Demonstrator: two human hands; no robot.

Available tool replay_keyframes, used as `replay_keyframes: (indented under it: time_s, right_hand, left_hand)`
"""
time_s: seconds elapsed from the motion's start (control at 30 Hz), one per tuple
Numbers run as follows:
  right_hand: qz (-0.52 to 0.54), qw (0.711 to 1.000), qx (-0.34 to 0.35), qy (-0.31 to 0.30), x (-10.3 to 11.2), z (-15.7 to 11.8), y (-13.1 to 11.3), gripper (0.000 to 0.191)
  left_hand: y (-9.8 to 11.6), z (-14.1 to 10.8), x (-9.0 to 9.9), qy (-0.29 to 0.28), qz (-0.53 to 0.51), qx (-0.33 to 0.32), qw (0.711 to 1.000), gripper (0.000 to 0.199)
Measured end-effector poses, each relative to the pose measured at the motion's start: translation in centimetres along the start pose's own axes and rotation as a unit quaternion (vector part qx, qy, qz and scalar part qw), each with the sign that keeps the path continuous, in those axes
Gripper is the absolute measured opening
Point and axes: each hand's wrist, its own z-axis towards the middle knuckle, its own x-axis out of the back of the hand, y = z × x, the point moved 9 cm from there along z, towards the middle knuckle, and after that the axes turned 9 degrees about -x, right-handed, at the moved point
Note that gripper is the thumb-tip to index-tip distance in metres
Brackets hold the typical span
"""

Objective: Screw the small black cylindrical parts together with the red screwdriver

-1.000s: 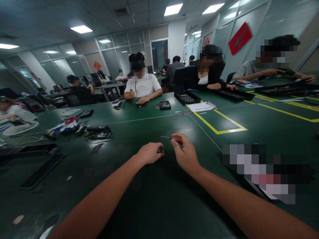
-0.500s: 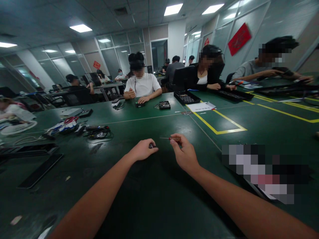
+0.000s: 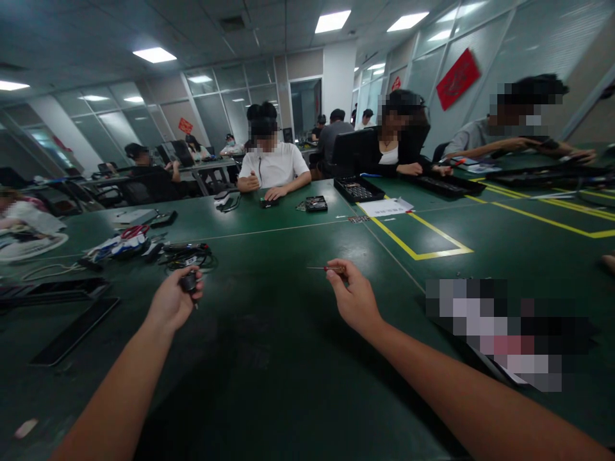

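Observation:
My left hand point(image 3: 168, 304) is closed around a small black part point(image 3: 189, 282) with a thin prong-like tip sticking out at its lower end. Its exact kind I cannot make out. The hand is raised just in front of a bundle of black cables point(image 3: 187, 256). On the right, my right hand point(image 3: 354, 291) pinches a small screwdriver point(image 3: 334, 269) by its reddish, partly see-through handle. The thin shaft points left, towards the middle of the table, and touches nothing that I can see. My fingers cover part of the handle.
A dark flat panel point(image 3: 74, 333) and a black tray-like part point(image 3: 52, 291) lie left on the green table point(image 3: 269, 397). Tangled cables point(image 3: 120, 246) lie behind them. Yellow tape point(image 3: 444, 254) marks the right side. Across the table, a person in a white shirt point(image 3: 278, 165) handles a small device.
My left hand has swung left, away from the screwdriver tip, and turned so the black part in it shows more. My right hand with the screwdriver has stayed nearly in place.

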Motion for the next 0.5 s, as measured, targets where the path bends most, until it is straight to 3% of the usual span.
replay_keyframes:
  time_s: [0.17, 0.3, 0.5]
  right_hand:
    - [0.007, 1.0, -0.019, -0.008, -0.4, 0.1, 1.0, 0.02]
    - [0.017, 0.999, -0.03, -0.018, -0.7, 0.0, 1.5, 0.021]
    - [0.02, 0.999, -0.041, -0.016, -0.6, -0.1, 1.6, 0.023]
  left_hand:
    - [3.0, -1.3, 7.8, 0.101, 0.015, -0.06, 0.993, 0.028]
    - [4.6, -2.2, 12.8, 0.149, 0.04, -0.113, 0.982, 0.032]
    - [4.1, -3.4, 18.2, 0.29, -0.003, -0.046, 0.956, 0.013]
